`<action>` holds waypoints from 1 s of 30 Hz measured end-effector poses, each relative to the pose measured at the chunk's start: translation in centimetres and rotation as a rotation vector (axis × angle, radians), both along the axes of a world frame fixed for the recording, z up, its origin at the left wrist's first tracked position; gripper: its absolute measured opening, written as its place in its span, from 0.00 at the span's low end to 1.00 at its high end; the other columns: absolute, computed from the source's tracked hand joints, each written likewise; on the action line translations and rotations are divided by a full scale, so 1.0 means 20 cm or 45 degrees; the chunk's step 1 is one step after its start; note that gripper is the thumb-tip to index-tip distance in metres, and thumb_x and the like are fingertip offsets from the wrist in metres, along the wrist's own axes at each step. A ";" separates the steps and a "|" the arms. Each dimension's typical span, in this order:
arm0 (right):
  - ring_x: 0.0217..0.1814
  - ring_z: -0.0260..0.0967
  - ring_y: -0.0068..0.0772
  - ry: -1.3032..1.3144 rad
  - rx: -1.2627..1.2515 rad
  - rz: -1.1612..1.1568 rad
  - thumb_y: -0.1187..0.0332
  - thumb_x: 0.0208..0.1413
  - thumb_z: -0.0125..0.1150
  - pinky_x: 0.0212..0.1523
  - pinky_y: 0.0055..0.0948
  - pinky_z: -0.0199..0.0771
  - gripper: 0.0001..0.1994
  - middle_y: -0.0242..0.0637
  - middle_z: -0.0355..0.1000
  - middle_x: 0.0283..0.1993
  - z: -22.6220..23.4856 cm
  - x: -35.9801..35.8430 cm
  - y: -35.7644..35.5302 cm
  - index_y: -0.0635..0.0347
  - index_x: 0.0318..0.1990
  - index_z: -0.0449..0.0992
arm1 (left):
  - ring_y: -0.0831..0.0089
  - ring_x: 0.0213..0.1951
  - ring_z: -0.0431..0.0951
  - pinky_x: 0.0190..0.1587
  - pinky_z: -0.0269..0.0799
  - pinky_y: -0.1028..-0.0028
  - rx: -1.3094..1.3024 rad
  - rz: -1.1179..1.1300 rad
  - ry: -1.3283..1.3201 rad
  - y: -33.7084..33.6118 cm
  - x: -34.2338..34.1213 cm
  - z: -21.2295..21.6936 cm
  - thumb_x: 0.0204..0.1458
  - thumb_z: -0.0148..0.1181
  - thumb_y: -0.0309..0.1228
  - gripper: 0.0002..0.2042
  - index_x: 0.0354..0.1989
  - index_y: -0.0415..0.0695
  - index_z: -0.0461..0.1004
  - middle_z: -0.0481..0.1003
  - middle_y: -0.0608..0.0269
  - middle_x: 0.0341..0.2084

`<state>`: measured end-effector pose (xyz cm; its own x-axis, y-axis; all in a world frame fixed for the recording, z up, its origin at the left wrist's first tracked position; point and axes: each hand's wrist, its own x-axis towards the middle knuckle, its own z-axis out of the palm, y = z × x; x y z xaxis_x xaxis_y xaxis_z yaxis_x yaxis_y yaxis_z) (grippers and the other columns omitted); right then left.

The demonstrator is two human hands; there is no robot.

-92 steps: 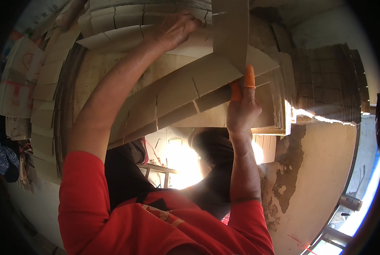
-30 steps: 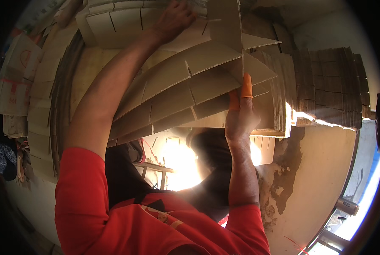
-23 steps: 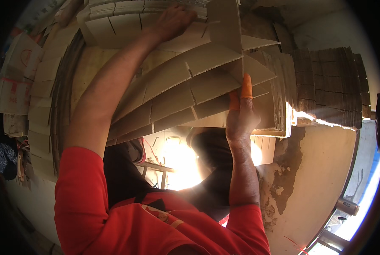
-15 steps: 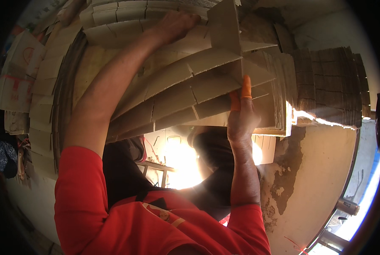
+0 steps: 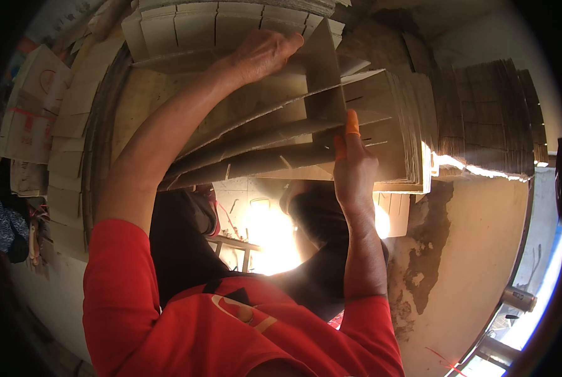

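Observation:
Several long slotted cardboard strips (image 5: 256, 129) fan out side by side over the work surface. A cardboard cross piece (image 5: 325, 81) stands on edge across their right part. My right hand (image 5: 355, 173), with orange covers on two fingertips, grips the near end of that cross piece. Beyond the strips, my left hand (image 5: 262, 56) is closed, its fingertips just left of the cross piece's far end. What its fingers hold, if anything, is hidden.
A stack of cardboard sheets (image 5: 416, 132) stands right of my right hand, with darker slotted stacks (image 5: 488, 116) beyond. More slotted strips (image 5: 199, 28) lie at the far side. At left are overlapping cardboard pieces (image 5: 67, 169) and a white carton (image 5: 33, 107).
The cross piece now sits lower and slightly left among the long strips, which have spread and tilted. My left hand has moved a little nearer; my right hand has shifted slightly left.

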<state>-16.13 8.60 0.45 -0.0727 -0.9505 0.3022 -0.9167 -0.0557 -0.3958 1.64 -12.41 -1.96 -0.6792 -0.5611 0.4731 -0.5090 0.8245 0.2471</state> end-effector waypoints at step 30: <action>0.51 0.64 0.54 0.617 0.247 -0.528 0.59 0.42 0.68 0.46 0.45 0.67 0.29 0.48 0.69 0.48 -0.15 -0.84 0.08 0.57 0.53 0.67 | 0.56 0.26 0.73 0.33 0.67 0.66 0.556 0.240 -0.117 0.41 0.67 0.09 0.44 0.60 0.18 0.06 0.30 0.34 0.70 0.70 0.46 0.22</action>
